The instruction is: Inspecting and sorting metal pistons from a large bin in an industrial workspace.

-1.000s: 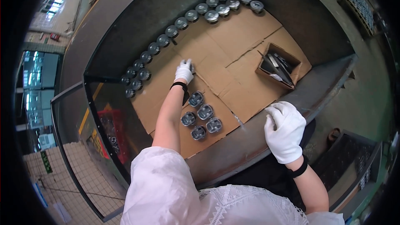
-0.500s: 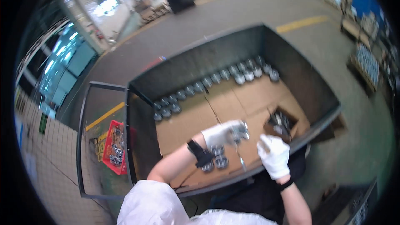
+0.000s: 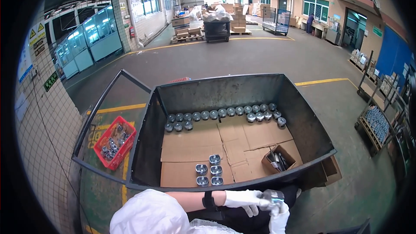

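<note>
A metal piston (image 3: 273, 195) is between my two white-gloved hands, just outside the near wall of a dark metal bin. My left hand (image 3: 243, 199) reaches across from the left, its fingertips on the piston's side. From below, my right hand (image 3: 278, 220) has its fingers closed around the piston's lower part. In the bin, several like pistons (image 3: 216, 170) stand in a small group on the cardboard sheet (image 3: 193, 149) near the front. More pistons (image 3: 213, 114) line the far wall in rows.
A small cardboard box (image 3: 287, 149) with dark elongated items sits at the bin's right. Left of the bin (image 3: 221, 90), a red basket (image 3: 113, 164) holds metal parts beside an open metal frame (image 3: 102, 94). A loaded pallet trolley (image 3: 376, 123) stands at far right.
My left hand has come back over the bin's near wall with the piston, and my right hand has met it there. The head view has levelled and swung up toward the hall.
</note>
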Action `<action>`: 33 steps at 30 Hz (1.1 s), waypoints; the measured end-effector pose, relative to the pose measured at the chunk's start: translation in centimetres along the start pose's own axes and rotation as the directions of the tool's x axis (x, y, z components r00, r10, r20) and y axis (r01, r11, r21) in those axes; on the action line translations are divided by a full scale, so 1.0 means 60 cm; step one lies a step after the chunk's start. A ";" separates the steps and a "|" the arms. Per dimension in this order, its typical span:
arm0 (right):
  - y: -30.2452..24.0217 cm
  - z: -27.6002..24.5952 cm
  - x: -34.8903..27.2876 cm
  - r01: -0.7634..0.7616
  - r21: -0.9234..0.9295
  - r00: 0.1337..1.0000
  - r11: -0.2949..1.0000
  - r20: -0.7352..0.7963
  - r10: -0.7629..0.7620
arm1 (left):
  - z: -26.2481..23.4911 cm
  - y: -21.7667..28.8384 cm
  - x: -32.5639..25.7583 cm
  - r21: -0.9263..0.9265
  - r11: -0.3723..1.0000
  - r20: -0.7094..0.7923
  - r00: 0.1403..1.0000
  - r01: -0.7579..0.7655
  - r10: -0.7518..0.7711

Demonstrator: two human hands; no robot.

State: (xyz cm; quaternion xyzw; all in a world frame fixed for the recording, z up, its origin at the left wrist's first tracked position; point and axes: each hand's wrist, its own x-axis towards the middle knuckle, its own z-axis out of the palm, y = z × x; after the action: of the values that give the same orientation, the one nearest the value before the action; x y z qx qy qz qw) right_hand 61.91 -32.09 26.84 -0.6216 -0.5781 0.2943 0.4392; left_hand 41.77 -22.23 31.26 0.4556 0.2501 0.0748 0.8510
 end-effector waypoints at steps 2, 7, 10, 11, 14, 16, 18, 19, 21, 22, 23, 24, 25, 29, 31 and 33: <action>-0.035 -0.025 -0.020 -0.262 0.298 0.961 0.918 -0.007 0.276 | 0.022 0.006 0.003 0.205 0.970 -0.068 0.991 0.129 -0.118; -0.002 -0.052 -0.051 -0.402 0.530 0.915 0.747 0.194 0.355 | 0.053 0.010 -0.003 0.483 0.875 -0.051 0.998 -0.001 0.029; -0.025 -0.037 -0.063 -0.203 0.303 0.976 0.931 -0.012 0.216 | 0.051 -0.011 0.017 0.429 0.902 -0.039 0.999 0.051 -0.038; -0.023 -0.035 -0.063 -0.212 0.303 0.974 0.929 -0.011 0.226 | 0.052 -0.021 0.022 0.427 0.900 -0.070 0.996 0.087 -0.063; -0.032 -0.030 -0.063 -0.234 0.309 0.963 0.922 -0.055 0.263 | 0.070 -0.005 0.013 0.434 0.893 -0.166 0.985 0.122 -0.054; 0.018 -0.006 -0.069 -0.220 0.913 0.914 0.345 0.069 0.400 | 0.062 -0.012 0.019 0.439 0.894 -0.180 0.983 0.092 -0.013; -0.017 -0.008 -0.050 -0.247 0.892 0.899 0.378 0.065 0.433 | 0.065 0.005 0.008 0.543 0.839 -0.159 0.977 -0.036 0.145; -0.030 -0.009 -0.041 -0.234 0.904 0.883 0.358 0.044 0.467 | 0.075 0.053 -0.009 0.533 0.846 -0.083 0.995 -0.008 0.062; -0.028 -0.008 -0.035 -0.205 0.901 0.938 0.383 0.069 0.340 | 0.059 0.011 0.004 0.420 0.907 -0.086 0.993 -0.040 0.084; -0.011 -0.006 -0.040 -0.245 0.908 0.926 0.339 0.117 0.358 | 0.064 0.026 0.000 0.346 0.936 -0.055 0.994 -0.073 0.098; -0.014 -0.005 -0.036 -0.272 0.910 0.921 0.314 0.151 0.359 | 0.062 0.017 0.000 0.269 0.961 -0.081 0.993 -0.061 0.086; -0.012 0.001 -0.036 -0.261 0.916 0.910 0.304 0.128 0.395 | 0.055 -0.001 0.003 0.288 0.957 -0.147 0.985 -0.041 0.086; 0.002 0.004 -0.038 -0.248 0.929 0.922 0.274 0.140 0.361 | 0.054 0.006 0.008 0.336 0.941 -0.184 0.983 0.038 0.026; 0.008 -0.004 -0.052 -0.273 0.916 0.896 0.293 0.131 0.424 | 0.054 -0.007 0.028 0.310 0.948 -0.179 0.984 0.070 -0.014; 0.006 -0.004 -0.055 -0.286 0.905 0.889 0.316 0.127 0.440 | 0.060 -0.008 0.033 0.300 0.946 -0.191 0.979 0.125 -0.068; -0.005 -0.001 -0.056 -0.269 0.864 0.884 0.426 0.045 0.466 | 0.054 -0.034 0.040 0.344 0.935 -0.182 0.983 0.091 -0.029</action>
State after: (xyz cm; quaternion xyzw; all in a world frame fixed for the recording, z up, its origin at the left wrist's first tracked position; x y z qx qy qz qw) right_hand 61.30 -35.40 26.66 -0.4628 -0.1602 0.5628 0.6659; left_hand 45.21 -24.93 30.25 0.5838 0.3465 0.0426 0.7330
